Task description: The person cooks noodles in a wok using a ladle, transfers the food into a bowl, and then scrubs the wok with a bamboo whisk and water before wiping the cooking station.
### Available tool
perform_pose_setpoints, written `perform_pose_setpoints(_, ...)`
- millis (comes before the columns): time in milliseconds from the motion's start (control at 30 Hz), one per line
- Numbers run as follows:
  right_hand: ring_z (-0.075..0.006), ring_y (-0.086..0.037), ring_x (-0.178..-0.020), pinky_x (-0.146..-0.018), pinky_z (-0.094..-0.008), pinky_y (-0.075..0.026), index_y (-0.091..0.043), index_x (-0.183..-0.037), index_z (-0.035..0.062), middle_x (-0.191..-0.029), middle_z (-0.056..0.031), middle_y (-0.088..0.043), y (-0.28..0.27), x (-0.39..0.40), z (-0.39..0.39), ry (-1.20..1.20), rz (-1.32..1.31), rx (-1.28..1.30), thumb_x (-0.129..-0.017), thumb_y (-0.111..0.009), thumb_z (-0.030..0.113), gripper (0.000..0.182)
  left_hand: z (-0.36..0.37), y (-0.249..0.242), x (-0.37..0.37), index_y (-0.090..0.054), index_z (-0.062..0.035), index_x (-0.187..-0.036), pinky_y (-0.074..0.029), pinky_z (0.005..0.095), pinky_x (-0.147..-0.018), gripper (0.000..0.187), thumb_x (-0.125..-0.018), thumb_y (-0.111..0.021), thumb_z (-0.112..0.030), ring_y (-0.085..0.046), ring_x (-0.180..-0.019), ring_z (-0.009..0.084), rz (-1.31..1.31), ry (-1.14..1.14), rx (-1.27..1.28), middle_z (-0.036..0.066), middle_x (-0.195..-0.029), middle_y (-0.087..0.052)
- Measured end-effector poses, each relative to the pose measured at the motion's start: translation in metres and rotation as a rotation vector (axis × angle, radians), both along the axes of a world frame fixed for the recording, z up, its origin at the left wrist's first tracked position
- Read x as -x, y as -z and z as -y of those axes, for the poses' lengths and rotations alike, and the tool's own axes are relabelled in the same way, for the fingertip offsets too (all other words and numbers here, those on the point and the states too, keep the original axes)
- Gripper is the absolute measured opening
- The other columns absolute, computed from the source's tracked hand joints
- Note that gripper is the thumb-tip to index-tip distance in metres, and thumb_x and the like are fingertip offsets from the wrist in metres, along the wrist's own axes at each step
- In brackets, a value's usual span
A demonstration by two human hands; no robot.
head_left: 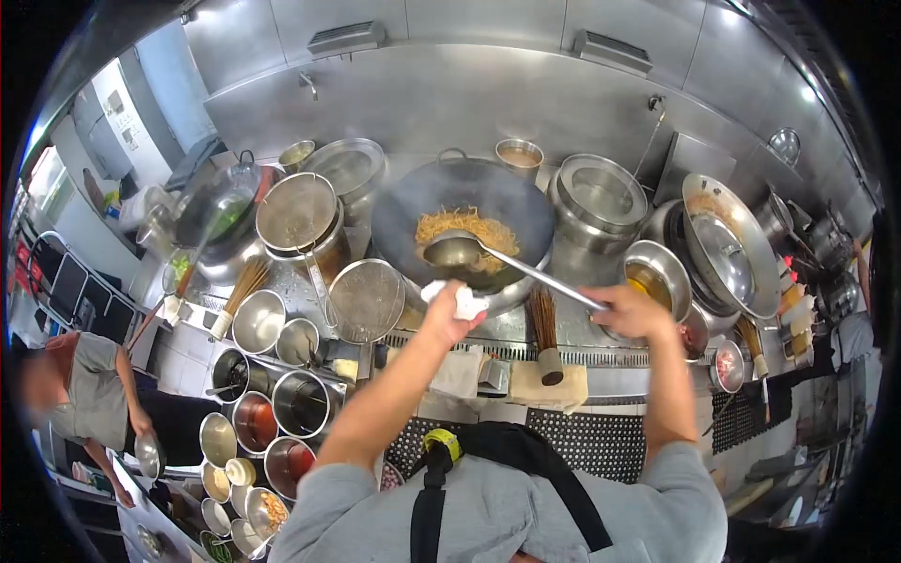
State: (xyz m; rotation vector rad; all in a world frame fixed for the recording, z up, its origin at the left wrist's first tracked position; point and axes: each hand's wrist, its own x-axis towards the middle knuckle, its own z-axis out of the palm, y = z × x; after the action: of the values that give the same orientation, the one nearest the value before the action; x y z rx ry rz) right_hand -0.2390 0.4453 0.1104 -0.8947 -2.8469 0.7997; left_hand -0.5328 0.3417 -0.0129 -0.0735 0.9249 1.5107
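While the grip of the right hand (pixel 633 312) was closed around the handle of a long silver metal ladle (pixel 516 264), the grip of the left hand (pixel 450 325) pinched a crumpled white cloth (pixel 466 302) near the close edge of a large round dark wok (pixel 394 220). Golden-brown noodle strands (pixel 469 223) lay heaped inside the wok. The ladle's cup was over the heap's near left part; contact could not be told. A round wire-mesh strainer (pixel 368 298) was left of the left hand; a brown stiff-bristled brush (pixel 543 324) was between the forearms. A round steel bowl (pixel 676 263) was just beside the right hand.
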Motion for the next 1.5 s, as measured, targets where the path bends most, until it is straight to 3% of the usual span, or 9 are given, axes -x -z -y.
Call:
perform_pose_setpoints(133, -0.0290, -0.058, -0.067, -0.070, -0.0299, -0.048, -0.048, -0.126, 0.0086, -0.099, -0.0195, -0.063, 0.035, 0.038, 0.016, 0.009, -0.203, -0.112, -0.076, -0.062, 0.010, 0.052, 0.032, 0.068, -0.031, -0.052, -0.0122, -0.091, -0.048, 0.0469, -0.067, 0.013, -0.084, -0.048, -0.021, -0.058, -0.079, 0.0297, 0.075, 0.033, 0.009, 0.009, -0.084, -0.059)
perform_pose_setpoints(233, -0.0205, -0.057, -0.067, -0.070, -0.0268, -0.047, -0.047, -0.128, 0.0086, -0.101, -0.0183, -0.063, 0.030, 0.037, 0.044, 0.203, -0.194, 0.026, -0.077, -0.062, 0.008, 0.053, 0.046, 0.037, -0.038, -0.052, -0.0124, -0.092, -0.048, 0.0478, -0.065, 0.012, -0.084, -0.048, -0.020, -0.058, -0.078, 0.0297, 0.058, 0.022, 0.134, 0.009, -0.084, -0.059)
perform_pose_setpoints(300, -0.0063, -0.045, -0.058, -0.056, -0.0240, -0.043, -0.045, -0.131, 0.0107, -0.084, -0.0028, -0.062, 0.064, 0.030, 0.060, 0.328, -0.585, 0.202, -0.079, -0.062, 0.006, 0.054, 0.035, 0.018, -0.033, -0.051, -0.0120, -0.091, -0.049, 0.0471, -0.062, 0.012, -0.084, -0.048, -0.020, -0.058, -0.078, 0.0293, 0.112, -0.059, 0.062, 0.010, -0.085, -0.058)
perform_pose_setpoints(500, -0.0116, -0.052, -0.067, -0.064, -0.0258, -0.045, -0.042, -0.132, 0.0069, -0.089, -0.0121, -0.062, 0.194, 0.056, 0.091, 0.387, -0.580, 0.071, -0.081, -0.060, 0.009, 0.055, -0.034, 0.014, 0.014, -0.052, -0.0128, -0.088, -0.049, 0.0455, -0.065, 0.011, -0.083, -0.051, -0.023, -0.056, -0.078, 0.0259, -0.004, -0.052, 0.044, 0.007, -0.081, -0.056)
perform_pose_setpoints(733, -0.0100, -0.048, -0.062, -0.060, -0.0237, -0.044, -0.038, -0.133, 0.0039, -0.077, -0.0068, -0.057, 0.122, 0.065, 0.093, 0.479, -0.633, 0.234, -0.080, -0.058, 0.005, 0.056, -0.032, 0.047, 0.011, -0.054, -0.0154, -0.092, -0.049, 0.0366, -0.061, 0.027, -0.080, -0.058, -0.039, -0.058, -0.078, 0.0220, -0.051, -0.031, -0.047, 0.004, -0.084, -0.059)
perform_pose_setpoints(800, -0.0047, -0.044, -0.059, -0.054, -0.0196, -0.039, -0.028, -0.140, 0.0069, -0.073, 0.0007, -0.053, 0.091, 0.072, 0.096, 0.418, -0.842, 0.448, -0.081, -0.055, 0.002, 0.065, 0.001, 0.030, 0.005, -0.056, -0.0135, -0.098, -0.049, 0.0299, -0.056, 0.039, -0.081, -0.056, -0.049, -0.060, -0.075, 0.0202, 0.264, 0.043, -0.261, 0.007, -0.088, -0.061)
perform_pose_setpoints(900, -0.0036, -0.042, -0.057, -0.052, -0.0188, -0.037, -0.022, -0.141, 0.0078, -0.074, 0.0007, -0.052, 0.134, 0.069, 0.092, 0.410, -0.800, 0.403, -0.081, -0.053, 0.000, 0.069, 0.045, 0.070, -0.011, -0.057, -0.0075, -0.104, -0.044, 0.0249, -0.047, 0.046, -0.087, -0.046, -0.049, -0.062, -0.068, 0.0177, 0.255, 0.141, -0.350, 0.007, -0.085, -0.064)
perform_pose_setpoints(1100, -0.0155, -0.053, -0.064, -0.062, -0.0286, -0.045, -0.026, -0.137, 0.0036, -0.081, -0.0087, -0.056, 0.207, 0.076, 0.100, 0.523, -0.553, 0.282, -0.082, -0.053, 0.004, 0.062, 0.089, 0.119, -0.022, -0.057, -0.0112, -0.101, -0.048, 0.0321, -0.058, 0.033, -0.087, -0.051, -0.041, -0.061, -0.075, 0.0181, 0.109, 0.059, -0.115, 0.008, -0.089, -0.064)
perform_pose_setpoints(1500, -0.0169, -0.054, -0.062, -0.060, -0.0308, -0.045, -0.023, -0.136, 0.0049, -0.075, -0.0099, -0.056, 0.202, 0.084, 0.102, 0.508, -0.522, 0.167, -0.084, -0.052, 0.007, 0.060, 0.098, 0.133, -0.021, -0.055, -0.0137, -0.103, -0.050, 0.0383, -0.065, 0.032, -0.083, -0.059, -0.038, -0.062, -0.077, 0.0199, -0.038, 0.141, -0.026, 0.005, -0.090, -0.064)
